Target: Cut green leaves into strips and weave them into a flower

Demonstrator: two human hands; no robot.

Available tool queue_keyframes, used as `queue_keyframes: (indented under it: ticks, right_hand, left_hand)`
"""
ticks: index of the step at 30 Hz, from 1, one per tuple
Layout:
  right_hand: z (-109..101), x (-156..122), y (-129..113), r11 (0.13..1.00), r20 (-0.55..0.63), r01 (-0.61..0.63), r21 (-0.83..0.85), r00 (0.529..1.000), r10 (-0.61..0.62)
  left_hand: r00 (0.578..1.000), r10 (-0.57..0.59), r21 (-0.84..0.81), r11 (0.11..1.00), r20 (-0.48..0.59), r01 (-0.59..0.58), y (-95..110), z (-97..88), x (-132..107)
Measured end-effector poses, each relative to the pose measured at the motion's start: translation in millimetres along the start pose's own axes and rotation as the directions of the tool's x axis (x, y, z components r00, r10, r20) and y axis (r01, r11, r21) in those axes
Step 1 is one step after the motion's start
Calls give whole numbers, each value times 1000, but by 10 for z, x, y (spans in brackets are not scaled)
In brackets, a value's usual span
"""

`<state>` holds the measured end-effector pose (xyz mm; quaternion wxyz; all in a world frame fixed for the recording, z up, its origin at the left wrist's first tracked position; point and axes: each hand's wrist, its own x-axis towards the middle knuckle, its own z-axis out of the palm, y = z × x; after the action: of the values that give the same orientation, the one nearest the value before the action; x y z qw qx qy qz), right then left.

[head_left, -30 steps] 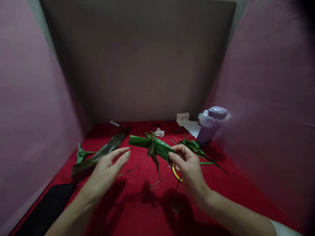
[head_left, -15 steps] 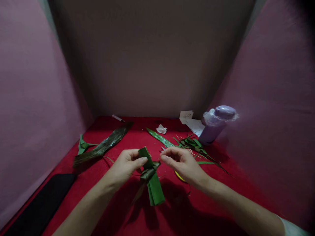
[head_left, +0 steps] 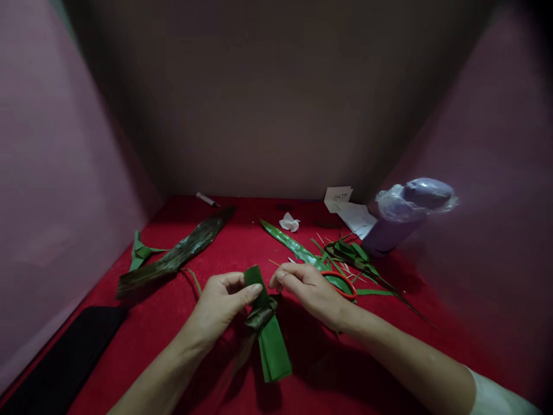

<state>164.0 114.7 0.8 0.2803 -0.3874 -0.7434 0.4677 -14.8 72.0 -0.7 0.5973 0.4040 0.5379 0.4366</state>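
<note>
Leaf bundle (head_left: 275, 349): one, knotted, over the red table (head_left: 239, 239); far end pinched in my left hand (head_left: 222, 302). My right hand (head_left: 306, 291): fingers curled beside the knot (head_left: 260, 317); whether gripping anything, I cannot tell.

Two hands (head_left: 219, 306) (head_left: 307, 289), one leaf-bundle (head_left: 263, 317), perhaps two papers (head_left: 358, 219)

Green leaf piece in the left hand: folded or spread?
Folded: the green leaf piece is a narrow, layered band, crossed by a darker strip and pinched by the left hand.
</note>
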Motion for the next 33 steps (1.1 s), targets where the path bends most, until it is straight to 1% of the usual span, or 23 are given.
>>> queue_keyframes:
  ticks: [4,9,15,17,21,24,27,29,33]
  right_hand:
    - [13,27,26,997,55,3,-71,998,1]
    - [101,27,90,991,40,17,-130,999,-12]
    - [121,37,148,997,0,-14,-75,1000,14]
    - [110,45,148,998,-5,-27,-58,1000,27]
    - [102,58,143,997,-1,-76,-29,997,76]
    - [107,61,127,995,26,-83,59,996,81]
    - [114,67,99,968,70,-98,229,994,84]
    - [117,75,83,942,76,-118,314,992,99]
    - [121,87,74,908,73,-144,393,989,125]
  left_hand:
    - [998,6,21,1000,-64,-4,-53,-21,47]
    - [998,-4,-3,1000,-60,4,-105,-2,87]
    - [999,-23,-56,998,24,24,-102,-1,64]
    - [1000,-20,-63,998,23,21,-101,-5,52]
    - [1000,-13,-67,998,-13,12,-119,-6,54]
    - [999,-29,-101,995,-26,26,-147,-13,73]
    - [999,-33,-105,994,-25,30,-171,-19,84]
    - [999,-26,-109,994,-22,24,-173,-14,81]
    - [1000,-22,-149,989,22,25,-142,11,61]
